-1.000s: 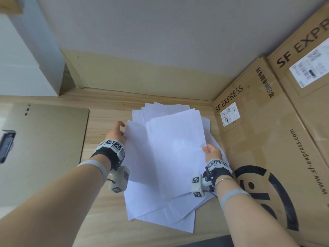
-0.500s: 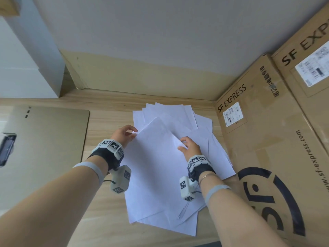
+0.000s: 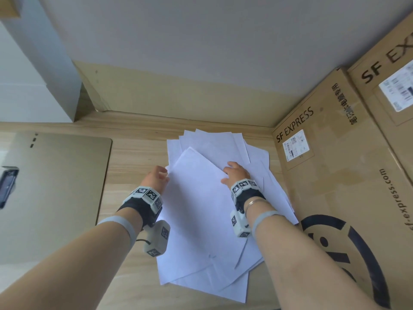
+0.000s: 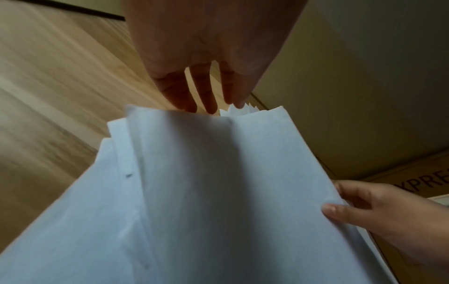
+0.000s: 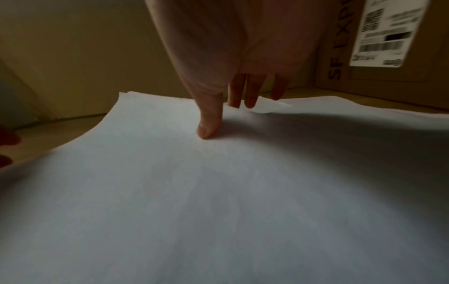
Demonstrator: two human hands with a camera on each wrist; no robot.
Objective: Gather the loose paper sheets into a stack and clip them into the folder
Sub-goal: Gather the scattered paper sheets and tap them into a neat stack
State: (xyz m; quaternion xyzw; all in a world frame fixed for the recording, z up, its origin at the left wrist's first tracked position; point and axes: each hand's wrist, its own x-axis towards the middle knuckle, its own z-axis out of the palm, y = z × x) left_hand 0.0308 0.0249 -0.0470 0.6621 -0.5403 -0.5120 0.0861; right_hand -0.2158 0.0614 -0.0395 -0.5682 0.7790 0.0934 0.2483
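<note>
Several loose white paper sheets [image 3: 201, 209] lie fanned out on the wooden desk. My left hand [image 3: 159, 174] touches the left edge of the upper sheets, and its fingers [image 4: 206, 96] run straight down behind the raised paper [image 4: 218, 192]. My right hand [image 3: 232, 171] pinches the right edge of the top sheets. Its thumb [image 5: 209, 126] presses on the paper [image 5: 218, 192] while the fingers [image 5: 250, 92] reach under the edge. The beige folder [image 3: 58, 198] lies open and flat at the left, with its dark clip [image 3: 7, 186] at the frame edge.
Two large SF Express cardboard boxes [image 3: 335, 175] stand close against the right side of the papers. A wall panel [image 3: 178, 104] closes the back of the desk. A white box [image 3: 33, 86] stands at the far left. Bare wood [image 3: 134, 157] separates the folder from the papers.
The right hand swung the lifted sheets left and down onto the pile, then moved from the pile's right edge toward its middle and farther back. The left hand stayed at the left edge.
</note>
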